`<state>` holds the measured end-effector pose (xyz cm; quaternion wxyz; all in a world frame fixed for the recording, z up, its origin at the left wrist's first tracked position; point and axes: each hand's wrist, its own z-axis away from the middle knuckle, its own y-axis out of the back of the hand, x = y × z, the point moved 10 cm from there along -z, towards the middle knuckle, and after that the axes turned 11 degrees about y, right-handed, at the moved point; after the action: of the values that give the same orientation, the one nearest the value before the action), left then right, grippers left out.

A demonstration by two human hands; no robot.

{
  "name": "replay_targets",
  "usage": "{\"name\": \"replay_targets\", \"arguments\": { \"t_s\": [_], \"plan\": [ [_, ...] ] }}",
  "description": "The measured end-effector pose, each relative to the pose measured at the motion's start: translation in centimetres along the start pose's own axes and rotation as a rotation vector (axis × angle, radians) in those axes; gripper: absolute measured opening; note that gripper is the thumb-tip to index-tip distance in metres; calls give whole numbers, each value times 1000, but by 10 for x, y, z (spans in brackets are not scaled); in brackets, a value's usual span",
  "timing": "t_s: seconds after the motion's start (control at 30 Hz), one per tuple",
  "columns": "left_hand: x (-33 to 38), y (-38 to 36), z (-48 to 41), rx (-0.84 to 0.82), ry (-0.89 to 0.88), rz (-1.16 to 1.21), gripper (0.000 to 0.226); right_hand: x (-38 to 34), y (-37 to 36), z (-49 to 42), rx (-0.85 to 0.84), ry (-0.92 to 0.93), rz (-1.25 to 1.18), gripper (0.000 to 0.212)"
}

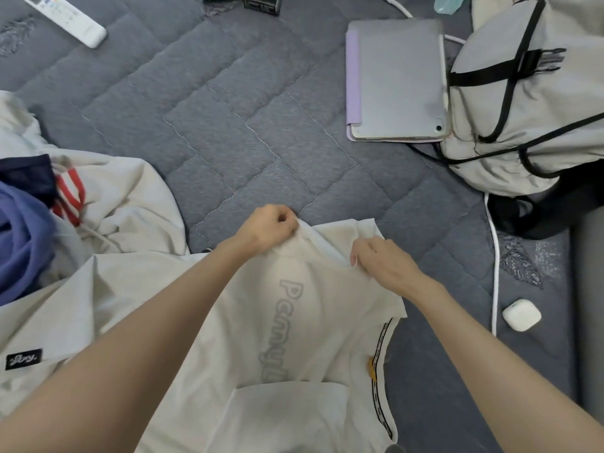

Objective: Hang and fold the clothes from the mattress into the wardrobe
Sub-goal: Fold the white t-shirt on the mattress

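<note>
A white T-shirt (pixel 294 338) with grey outlined lettering lies spread on the grey quilted mattress (pixel 228 125) right in front of me. My left hand (pixel 268 228) grips the shirt's far edge in a closed fist. My right hand (pixel 382 263) pinches the same edge a little to the right, with the cloth bunched between the two hands. A black-and-white taped seam and a yellow tag (pixel 372 367) show on the shirt's right side. More clothes lie at the left: a cream garment (pixel 130 197), a blue one (pixel 23 237) and a piece with red stripes (pixel 70 197).
A tablet in a lilac case (pixel 397 80) lies at the upper right, beside a pale grey backpack (pixel 529 103) with black straps. A white earbud case (pixel 521 314) and a white cable (pixel 495 266) lie at the right. A white remote (pixel 65 18) rests at the upper left.
</note>
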<state>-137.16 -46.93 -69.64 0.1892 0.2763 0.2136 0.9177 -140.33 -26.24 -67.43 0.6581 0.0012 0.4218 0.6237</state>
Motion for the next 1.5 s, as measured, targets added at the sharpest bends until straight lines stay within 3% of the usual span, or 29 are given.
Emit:
{"name": "replay_targets", "arguments": {
  "t_s": [0.1,0.23,0.33,0.43,0.53,0.7,0.83,0.97,1.17,1.27,1.37,1.5],
  "plan": [
    [-13,8,8,76,104,69,36,15,-8,5,54,-73,-35,45],
    [-27,9,17,114,155,132,21,26,-28,13,77,-100,-49,36],
    [-29,3,24,120,139,174,27,26,-36,16,106,-79,12,40],
    [-26,-1,29,109,70,80,24,21,-27,21,237,-30,78,20],
    [-21,19,41,258,-7,-42,13,12,-11,29,346,1,129,11],
    [-5,42,82,471,-278,-83,8,-14,22,52,510,86,132,15],
    [-23,39,116,541,-300,-90,11,-26,23,74,538,135,87,15],
    [-71,18,146,535,-232,-160,11,-25,-7,98,517,153,54,14],
    [-127,-41,168,369,-170,-365,9,3,-75,125,468,23,131,10],
    [-140,-57,164,320,-101,-416,15,21,-101,135,439,-81,229,7],
    [-149,-70,159,263,-71,-482,31,36,-123,138,333,-140,228,17],
    [-160,-62,170,263,-98,-321,39,29,-126,141,329,-122,241,24]
  ]
}}
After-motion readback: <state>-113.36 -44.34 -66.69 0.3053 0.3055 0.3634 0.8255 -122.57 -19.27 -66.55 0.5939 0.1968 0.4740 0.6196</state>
